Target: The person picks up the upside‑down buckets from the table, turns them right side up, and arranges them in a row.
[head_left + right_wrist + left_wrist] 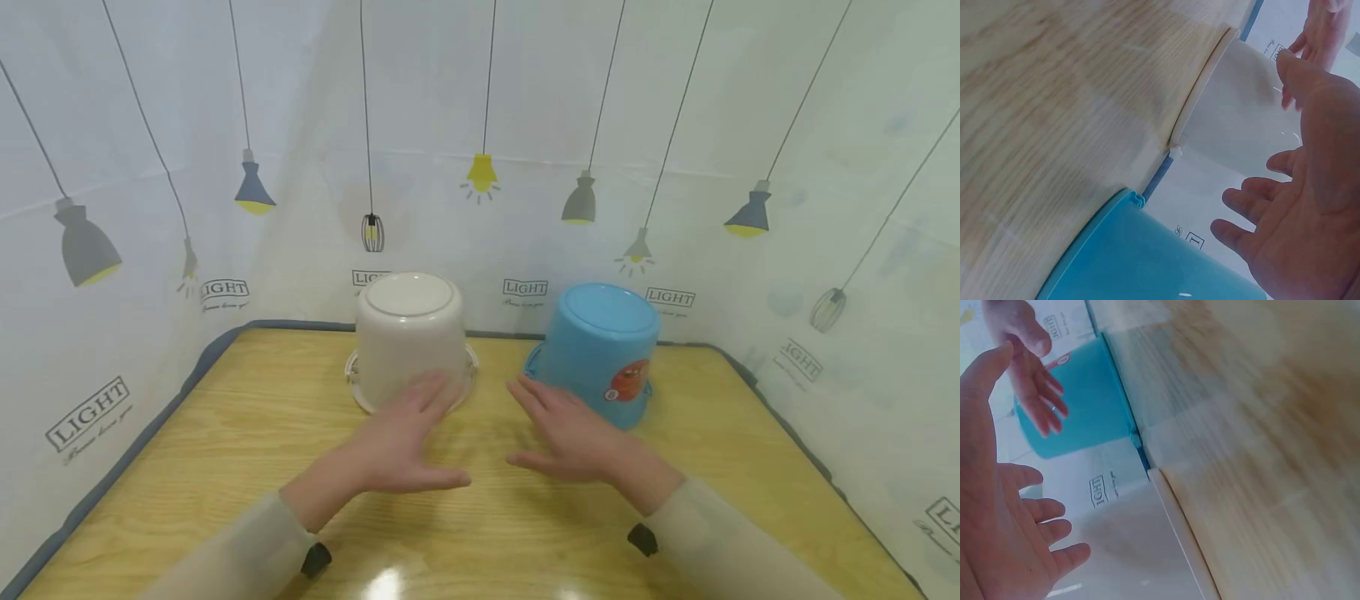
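Note:
Upside down on the wooden table, a white bucket (408, 333) stands left of centre. To its right is a blue bucket (585, 350), also inverted, with a red-orange sticker on its side. In the head view my left hand (397, 442) is in front of the white bucket, fingers straight and thumb spread. My right hand (573, 433) is in front of the blue bucket, its fingers extended as well. Both wrist views show bare palms holding nothing, with the white bucket (1235, 106) and the blue bucket (1079, 400) beyond the fingers.
The wooden table (225, 467) has a dark blue edge along the backdrop. Behind and beside it hangs a white sheet (300, 108) printed with lamps and the word LIGHT. Each bucket has a handle lying low by its rim.

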Demonstrator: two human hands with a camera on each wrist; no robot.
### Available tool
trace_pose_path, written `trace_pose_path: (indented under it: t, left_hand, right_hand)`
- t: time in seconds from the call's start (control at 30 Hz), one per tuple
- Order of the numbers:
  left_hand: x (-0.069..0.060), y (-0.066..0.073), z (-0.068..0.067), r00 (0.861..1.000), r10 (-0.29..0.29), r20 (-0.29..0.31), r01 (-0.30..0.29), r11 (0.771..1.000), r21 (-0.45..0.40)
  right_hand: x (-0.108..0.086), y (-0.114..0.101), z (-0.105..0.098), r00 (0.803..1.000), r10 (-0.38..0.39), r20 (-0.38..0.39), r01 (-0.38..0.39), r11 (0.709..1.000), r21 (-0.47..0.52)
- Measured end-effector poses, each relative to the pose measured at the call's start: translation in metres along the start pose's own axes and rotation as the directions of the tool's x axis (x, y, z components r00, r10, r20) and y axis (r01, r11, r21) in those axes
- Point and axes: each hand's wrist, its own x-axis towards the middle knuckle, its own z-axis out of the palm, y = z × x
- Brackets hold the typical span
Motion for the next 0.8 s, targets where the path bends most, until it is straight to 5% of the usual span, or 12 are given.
trace_pose_path:
  t: [0.47,0.8]
  left_hand:
    - [-0.043,-0.032,-0.024,0.987,-0.158,-0.012,0.158,0.987,0.004]
    - [-0.053,-0.069,-0.034,0.958,-0.284,0.044,0.284,0.959,-0.001]
  right_hand:
    - [0.035,-0.004,0.008,0.994,0.071,0.085,-0.079,0.993,0.092]
    - [0.062,0.001,0.016,0.982,0.125,0.145,-0.144,0.981,0.128]
